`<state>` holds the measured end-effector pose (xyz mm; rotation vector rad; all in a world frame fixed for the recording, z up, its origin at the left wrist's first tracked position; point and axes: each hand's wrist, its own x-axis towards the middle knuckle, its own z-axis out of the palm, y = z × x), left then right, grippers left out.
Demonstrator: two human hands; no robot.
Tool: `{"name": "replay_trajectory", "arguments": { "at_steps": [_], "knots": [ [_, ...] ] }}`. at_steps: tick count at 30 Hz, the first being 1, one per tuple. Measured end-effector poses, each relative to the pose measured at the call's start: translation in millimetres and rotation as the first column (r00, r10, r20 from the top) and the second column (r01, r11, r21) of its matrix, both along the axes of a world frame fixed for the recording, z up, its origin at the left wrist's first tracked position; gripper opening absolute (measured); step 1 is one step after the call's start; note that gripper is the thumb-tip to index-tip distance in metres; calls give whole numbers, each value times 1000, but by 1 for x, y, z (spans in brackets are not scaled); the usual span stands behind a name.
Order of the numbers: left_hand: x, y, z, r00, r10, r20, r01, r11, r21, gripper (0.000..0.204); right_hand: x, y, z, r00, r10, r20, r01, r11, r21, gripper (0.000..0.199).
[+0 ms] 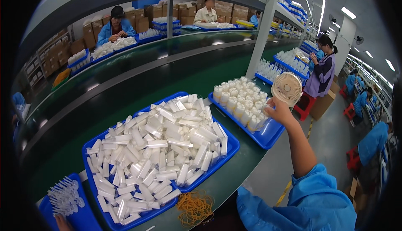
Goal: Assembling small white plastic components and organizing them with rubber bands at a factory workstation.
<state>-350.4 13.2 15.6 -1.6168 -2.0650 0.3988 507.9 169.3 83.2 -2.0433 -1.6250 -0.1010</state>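
My right hand (279, 111) reaches to the right end of a blue tray (271, 135) that holds rows of upright white bundles (240, 99). Its fingers are closed at one white bundle (265, 108) in that tray, partly hidden by the hand. Just behind the hand is a round beige fan (287, 87). At the lower left rim, part of my left hand (62, 222) shows beside a small blue tray (81, 214) with clear thin-stemmed plastic pieces (65, 196). Most of its fingers are out of sight.
Between my hands, large blue trays (236, 144) hold heaped white pieces in clear wrap (159, 143). A pile of orange rubber bands (195, 208) lies at the table edge. A grey post (264, 30) rises behind the bundles. Across the green belt (167, 76), people work at trays.
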Motion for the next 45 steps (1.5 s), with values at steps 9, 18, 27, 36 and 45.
{"name": "replay_trajectory", "arguments": {
  "at_steps": [9,18,27,36,45],
  "knots": [
    [88,-1,59,956,-33,293,-83,923,375,23,-2,-6,-7,989,1,150,-4,1000,23,21],
    [262,-34,67,44,-779,626,-410,557,722,7,-205,25,47,660,741,122,-751,650,113,20],
    [370,-21,56,-783,-430,450,-266,885,383,32,-338,81,19,487,782,389,-586,623,-518,27],
    [371,-32,26,-769,-403,496,-246,903,353,20,-327,44,26,506,855,114,-843,518,-144,30],
    [378,-14,35,-630,-518,579,-74,782,619,7,-320,-19,21,175,504,-846,-863,493,114,16]
  ]
}}
